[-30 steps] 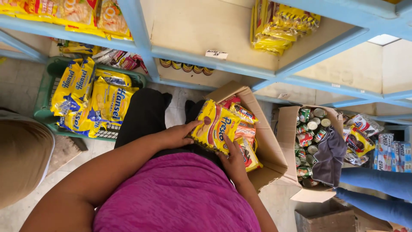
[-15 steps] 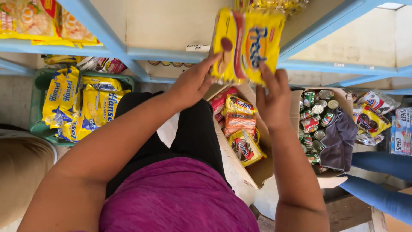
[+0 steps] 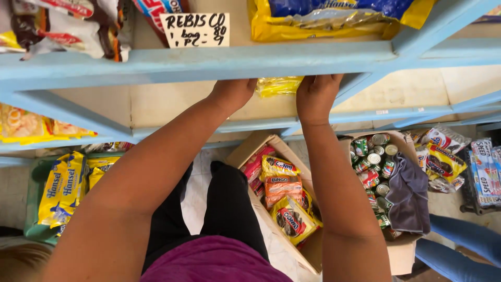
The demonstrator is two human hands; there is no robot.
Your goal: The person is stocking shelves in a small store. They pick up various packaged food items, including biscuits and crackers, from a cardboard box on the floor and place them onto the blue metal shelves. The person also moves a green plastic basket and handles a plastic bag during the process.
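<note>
Both my arms reach up under a light blue shelf board (image 3: 219, 60). My left hand (image 3: 233, 93) and my right hand (image 3: 317, 96) grip the two ends of a yellow snack pack (image 3: 279, 85), which is mostly hidden behind the board. Below my arms, an open cardboard box (image 3: 245, 154) on the floor holds several snack packs (image 3: 284, 201) in yellow, orange and red.
A handwritten price card (image 3: 194, 30) stands on the upper shelf beside bagged snacks (image 3: 334, 18). A green crate (image 3: 34, 193) of yellow packs sits at left. A second box (image 3: 402, 250) with cans (image 3: 373, 167) and a grey cloth (image 3: 409, 196) sits right, near someone's blue-trousered legs (image 3: 462, 245).
Both hands lifted the yellow pack out of the floor box, raised it in front of the shelves, and now push it onto a shelf behind the blue board. The view tilted upward.
</note>
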